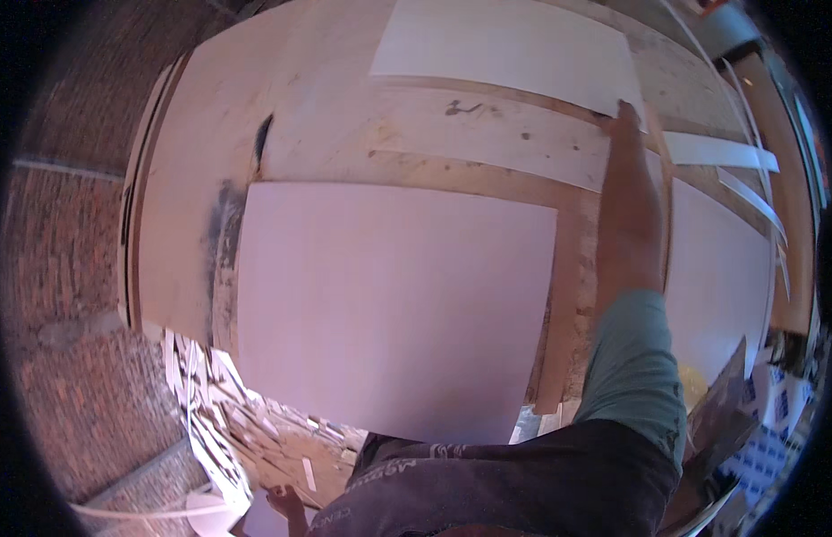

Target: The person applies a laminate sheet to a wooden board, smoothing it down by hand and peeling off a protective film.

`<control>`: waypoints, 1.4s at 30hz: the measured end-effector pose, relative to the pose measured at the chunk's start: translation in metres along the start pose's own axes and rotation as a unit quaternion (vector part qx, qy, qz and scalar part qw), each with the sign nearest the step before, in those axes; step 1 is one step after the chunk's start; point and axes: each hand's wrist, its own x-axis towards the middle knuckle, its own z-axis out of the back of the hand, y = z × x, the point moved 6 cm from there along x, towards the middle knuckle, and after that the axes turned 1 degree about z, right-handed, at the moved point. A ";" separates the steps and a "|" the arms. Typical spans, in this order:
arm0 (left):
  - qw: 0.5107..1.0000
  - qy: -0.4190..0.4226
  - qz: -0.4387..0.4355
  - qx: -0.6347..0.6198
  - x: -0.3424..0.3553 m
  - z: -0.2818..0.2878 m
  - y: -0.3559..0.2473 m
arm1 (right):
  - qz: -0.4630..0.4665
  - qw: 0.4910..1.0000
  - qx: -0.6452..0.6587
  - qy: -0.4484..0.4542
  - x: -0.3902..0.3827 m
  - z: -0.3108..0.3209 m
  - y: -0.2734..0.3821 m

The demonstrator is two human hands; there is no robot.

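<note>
My right hand reaches forward to the near right corner of an upper white sheet, its fingers closed at that edge. A large pale pinkish-white sheet lies squarely in front of me on the worn wooden worktable. My left hand hangs low at the bottom, left of my dark shirt, fingers curled beside a small pale piece; what they hold is unclear. Another white panel lies right of my right forearm.
Narrow white strips lie along the right side. A pile of offcuts sits below the table's left end, beside a brick surface. Printed white-and-blue packaging is at lower right.
</note>
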 end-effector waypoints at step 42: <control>0.186 0.376 -0.330 -0.846 0.197 0.258 -0.324 | -0.047 0.940 0.209 0.267 -0.821 -0.031 -0.098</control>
